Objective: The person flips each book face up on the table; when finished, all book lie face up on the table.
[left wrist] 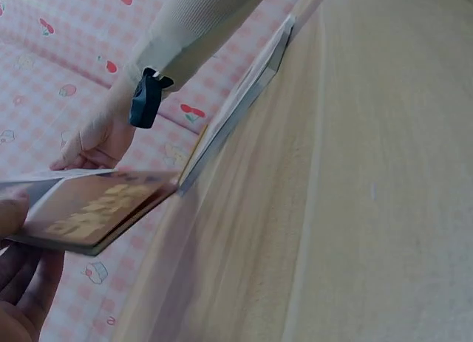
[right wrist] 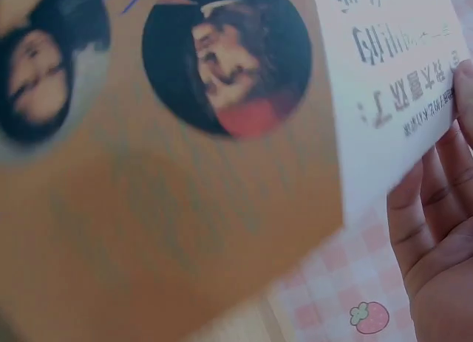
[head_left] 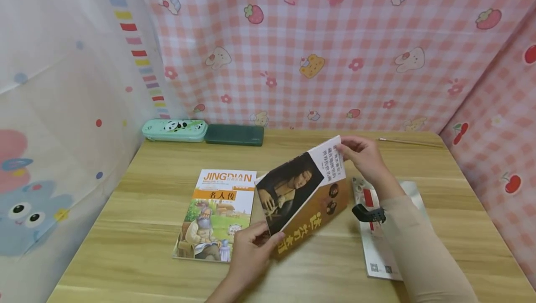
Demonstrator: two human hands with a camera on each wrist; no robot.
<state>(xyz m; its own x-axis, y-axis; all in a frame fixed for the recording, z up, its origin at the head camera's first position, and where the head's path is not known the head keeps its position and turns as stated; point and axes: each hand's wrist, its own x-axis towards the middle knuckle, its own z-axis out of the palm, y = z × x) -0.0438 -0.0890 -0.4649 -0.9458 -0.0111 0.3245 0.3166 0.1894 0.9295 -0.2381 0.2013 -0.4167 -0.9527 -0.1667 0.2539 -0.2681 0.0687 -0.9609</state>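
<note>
Both hands hold a brown book [head_left: 307, 196] with a painting on its cover, tilted above the table. My left hand [head_left: 253, 252] grips its lower left corner, thumb on the cover and fingers beneath, as the left wrist view shows of the book [left wrist: 96, 209]. At the upper right corner my right hand [head_left: 362, 158] pinches the white end, its fingers behind the book [right wrist: 185, 231] in the right wrist view. Left of it a white and green book [head_left: 217, 219] lies flat on the table. Under the right forearm lies another book [head_left: 374, 252], partly hidden by the sleeve.
A mint panda pencil case [head_left: 175, 130] and a dark green case [head_left: 234, 135] sit side by side along the back edge of the wooden table [head_left: 134, 228]. A pencil [head_left: 410, 143] lies at the back right. Patterned curtains [head_left: 276, 51] hang behind and at the sides.
</note>
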